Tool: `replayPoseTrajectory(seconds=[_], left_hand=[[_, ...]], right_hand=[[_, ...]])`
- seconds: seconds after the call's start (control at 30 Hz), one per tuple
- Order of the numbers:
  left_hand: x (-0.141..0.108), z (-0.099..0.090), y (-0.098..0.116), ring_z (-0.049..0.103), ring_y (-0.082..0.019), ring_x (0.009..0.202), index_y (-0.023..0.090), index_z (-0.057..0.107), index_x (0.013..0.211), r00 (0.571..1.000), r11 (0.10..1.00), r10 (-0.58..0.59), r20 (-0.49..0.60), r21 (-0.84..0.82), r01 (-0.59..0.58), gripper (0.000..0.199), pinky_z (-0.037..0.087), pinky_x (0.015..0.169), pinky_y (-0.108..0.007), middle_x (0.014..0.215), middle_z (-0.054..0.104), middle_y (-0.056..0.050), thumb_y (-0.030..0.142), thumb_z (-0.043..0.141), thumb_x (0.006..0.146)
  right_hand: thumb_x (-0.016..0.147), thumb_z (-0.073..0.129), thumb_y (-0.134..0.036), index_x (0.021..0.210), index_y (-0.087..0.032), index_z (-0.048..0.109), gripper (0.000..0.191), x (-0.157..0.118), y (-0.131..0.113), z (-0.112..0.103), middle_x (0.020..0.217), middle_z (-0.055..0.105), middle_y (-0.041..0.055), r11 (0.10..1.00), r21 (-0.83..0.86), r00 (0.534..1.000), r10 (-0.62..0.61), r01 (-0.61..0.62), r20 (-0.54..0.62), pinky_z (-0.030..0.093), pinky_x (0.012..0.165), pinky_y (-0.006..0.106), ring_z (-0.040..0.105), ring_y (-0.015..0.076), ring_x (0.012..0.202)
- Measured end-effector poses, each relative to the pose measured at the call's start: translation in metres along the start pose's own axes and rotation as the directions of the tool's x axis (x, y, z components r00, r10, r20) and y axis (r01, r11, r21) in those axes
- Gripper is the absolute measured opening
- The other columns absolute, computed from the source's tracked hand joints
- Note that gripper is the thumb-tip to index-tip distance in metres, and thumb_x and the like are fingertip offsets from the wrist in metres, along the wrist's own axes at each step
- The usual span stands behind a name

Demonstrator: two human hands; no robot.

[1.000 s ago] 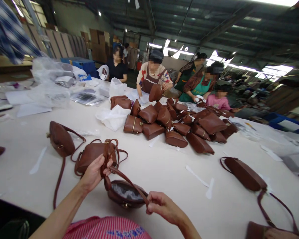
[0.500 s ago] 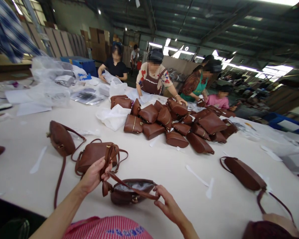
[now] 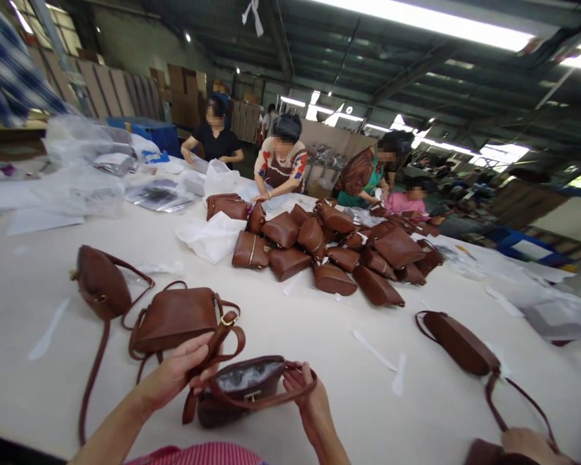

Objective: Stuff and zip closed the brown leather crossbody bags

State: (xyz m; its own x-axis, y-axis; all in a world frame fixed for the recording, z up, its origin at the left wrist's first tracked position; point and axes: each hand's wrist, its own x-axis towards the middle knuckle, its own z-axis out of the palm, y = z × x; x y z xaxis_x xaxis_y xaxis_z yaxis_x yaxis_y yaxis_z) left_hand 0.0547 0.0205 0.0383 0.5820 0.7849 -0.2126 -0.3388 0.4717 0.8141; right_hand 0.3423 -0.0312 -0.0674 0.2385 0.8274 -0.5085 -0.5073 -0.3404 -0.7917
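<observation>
A brown leather handbag (image 3: 223,408) stands unzipped in front of me, with pale stuffing visible inside its mouth. My left hand (image 3: 186,368) is closed around the folded shoulder strap (image 3: 225,332), whose gold buckle shows above the fingers. At the bag's right end, my right hand (image 3: 310,394) has its fingers closed on the strap where it loops over beside the bag's corner. Just beyond my left hand lies another brown handbag (image 3: 177,316) with its strap around it. Farther left, a third brown handbag (image 3: 104,284) rests tilted, its strap trailing toward me.
A heap of brown bags (image 3: 336,278) fills the table's far middle, with white plastic (image 3: 212,236) beside it. Pale paper strips (image 3: 375,351) lie on the table (image 3: 348,413). A co-worker's hand (image 3: 527,444) is near another bag (image 3: 459,342) at right. Several people stand opposite.
Both hands and the unzipped bag have shifted slightly left and toward me in view. The right hand has turned, and its fingers have closed further around the strap.
</observation>
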Motion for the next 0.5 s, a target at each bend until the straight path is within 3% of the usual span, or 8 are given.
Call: replayPoseTrajectory(seconds=[0.07,0.2,0.3,0.4,0.5], left_hand=[[-0.004,-0.001,-0.001,0.024,-0.005,0.042,0.016,0.058,0.108,1.0,1.0,-0.028,0.009,0.012,0.028,0.05,0.025,0.042,-0.019,0.053,0.04,0.007,0.054,0.066,0.078],[-0.013,0.007,-0.002,0.024,-0.004,0.043,0.016,0.061,0.095,0.995,0.997,-0.071,0.065,0.01,0.071,0.045,0.023,0.042,-0.019,0.054,0.039,0.007,0.056,0.066,0.076],[-0.016,0.024,-0.004,0.026,-0.004,0.044,0.015,0.062,0.093,0.987,0.993,-0.114,0.114,-0.004,0.115,0.046,0.022,0.041,-0.019,0.06,0.043,0.004,0.057,0.067,0.074],[-0.017,0.038,-0.006,0.024,-0.003,0.043,0.015,0.064,0.093,0.976,0.99,-0.13,0.174,-0.033,0.137,0.047,0.022,0.042,-0.02,0.06,0.042,0.004,0.057,0.067,0.075],[-0.018,0.043,-0.006,0.024,-0.003,0.042,0.015,0.064,0.09,0.975,0.989,-0.133,0.175,-0.035,0.141,0.046,0.021,0.042,-0.021,0.056,0.041,0.005,0.058,0.068,0.074]], right_hand=[[0.062,0.077,-0.062,0.093,-0.017,0.065,0.055,-0.002,0.0,0.002,0.107,0.072,0.0115,0.998,-0.041,0.999,-0.045,0.046,0.015,0.053,0.09,0.04,0.065,0.0299,0.108],[0.062,0.071,-0.07,0.093,-0.02,0.061,0.06,0.005,-0.001,0.006,0.107,0.072,0.0104,0.999,-0.02,0.996,-0.051,0.05,-0.07,0.054,0.085,0.04,0.066,0.0301,0.106],[0.06,0.077,-0.064,0.11,-0.021,0.055,0.07,0.014,0.005,0.014,0.107,0.071,0.0102,0.995,-0.055,0.992,-0.083,0.078,-0.097,0.054,0.085,0.04,0.067,0.0286,0.104],[0.059,0.08,-0.058,0.12,-0.02,0.054,0.076,0.02,0.016,0.023,0.117,0.068,0.0124,0.977,-0.183,0.994,-0.104,0.106,0.018,0.053,0.088,0.039,0.064,0.0291,0.109],[0.068,0.07,-0.064,0.12,-0.02,0.057,0.07,0.026,0.025,0.033,0.126,0.065,0.0112,0.96,-0.238,0.987,-0.126,0.146,0.098,0.05,0.094,0.038,0.057,0.0292,0.121]])
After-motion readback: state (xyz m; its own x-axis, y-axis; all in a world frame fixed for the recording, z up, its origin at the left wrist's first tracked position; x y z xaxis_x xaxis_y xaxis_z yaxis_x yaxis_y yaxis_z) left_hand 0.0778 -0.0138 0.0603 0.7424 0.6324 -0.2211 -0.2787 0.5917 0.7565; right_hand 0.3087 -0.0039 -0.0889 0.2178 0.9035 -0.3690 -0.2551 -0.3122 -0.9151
